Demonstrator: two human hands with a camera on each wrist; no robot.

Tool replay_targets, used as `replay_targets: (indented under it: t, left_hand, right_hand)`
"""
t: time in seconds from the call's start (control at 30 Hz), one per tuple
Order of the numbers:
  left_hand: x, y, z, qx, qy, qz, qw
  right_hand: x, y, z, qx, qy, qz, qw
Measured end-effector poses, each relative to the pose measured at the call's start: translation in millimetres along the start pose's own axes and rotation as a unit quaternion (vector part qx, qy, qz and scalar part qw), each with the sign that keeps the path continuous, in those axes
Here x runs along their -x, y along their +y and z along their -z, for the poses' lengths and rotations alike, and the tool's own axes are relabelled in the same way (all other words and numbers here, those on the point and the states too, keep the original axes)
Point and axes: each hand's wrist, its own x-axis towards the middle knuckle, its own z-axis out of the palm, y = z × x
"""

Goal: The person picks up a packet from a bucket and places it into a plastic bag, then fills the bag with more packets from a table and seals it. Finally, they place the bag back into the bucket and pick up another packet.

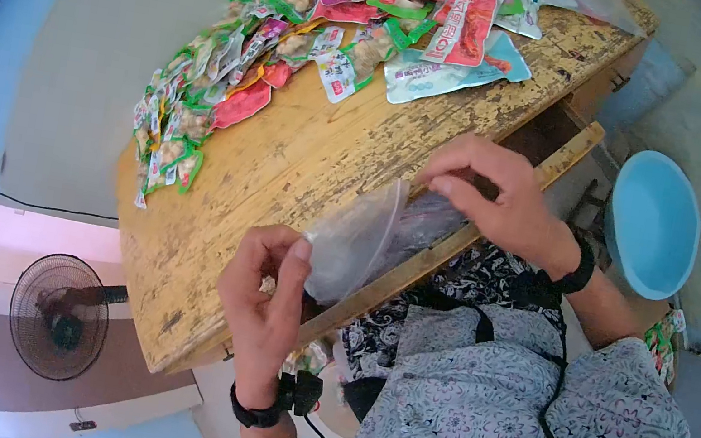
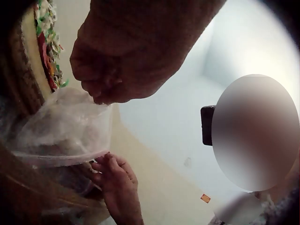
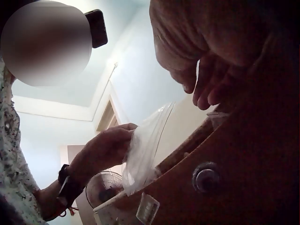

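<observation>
A clear plastic zip bag [image 1: 353,242] hangs over the pulled-out drawer of the wooden table. My left hand [image 1: 267,284] pinches one upper corner of it between thumb and fingers; the left wrist view shows that hand [image 2: 126,61] above the bag [image 2: 70,126]. My right hand [image 1: 496,196] is by the opposite corner, fingers loosely bent, fingertips close to the bag's edge. In the right wrist view a small gap shows between the right fingers [image 3: 204,96] and the bag [image 3: 147,147]. More clear plastic [image 1: 432,223] lies in the drawer beneath.
Many small sealed food packets [image 1: 237,64] are heaped along the table's far side, with a larger pale blue packet [image 1: 455,80] nearby. The drawer's front board [image 1: 395,286] is close to the person's lap. A blue basin [image 1: 654,226] stands right, a fan [image 1: 60,317] left.
</observation>
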Motion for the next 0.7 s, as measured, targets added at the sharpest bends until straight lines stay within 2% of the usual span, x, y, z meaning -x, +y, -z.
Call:
replay_targets:
  t: [0.03, 0.13, 0.23, 0.33, 0.43, 0.53, 0.6, 0.7]
  left_hand:
    - [-2, -2, 5, 0.006, -0.013, 0.008, 1.0]
    - [-6, -9, 9, 0.035, -0.008, -0.038, 0.999]
    - [-13, -10, 5, 0.095, 0.004, -0.091, 0.991]
    - [-16, -10, 3, 0.139, 0.012, -0.075, 0.987]
    - [-20, -20, 15, 0.269, -0.022, -0.024, 0.963]
    - [-35, -22, 25, 0.322, -0.042, -0.072, 0.943]
    - [-36, 5, 23, 0.299, -0.033, -0.064, 0.952]
    - [-41, 3, 36, 0.236, -0.056, -0.012, 0.97]
  right_hand:
    - [-2, -2, 0, 0.038, -0.019, 0.044, 0.998]
    - [-5, -16, -12, 0.029, -0.005, 0.058, 0.998]
    - [-16, -27, -25, -0.061, -0.009, 0.017, 0.998]
    - [-33, -39, -29, -0.094, -0.099, -0.057, 0.989]
    - [-52, -45, -39, -0.125, -0.137, -0.035, 0.982]
    - [-81, -47, -54, -0.203, -0.102, -0.01, 0.974]
    - [-95, -52, -61, -0.196, -0.083, 0.012, 0.977]
    - [-111, -64, -68, -0.197, -0.026, 0.037, 0.979]
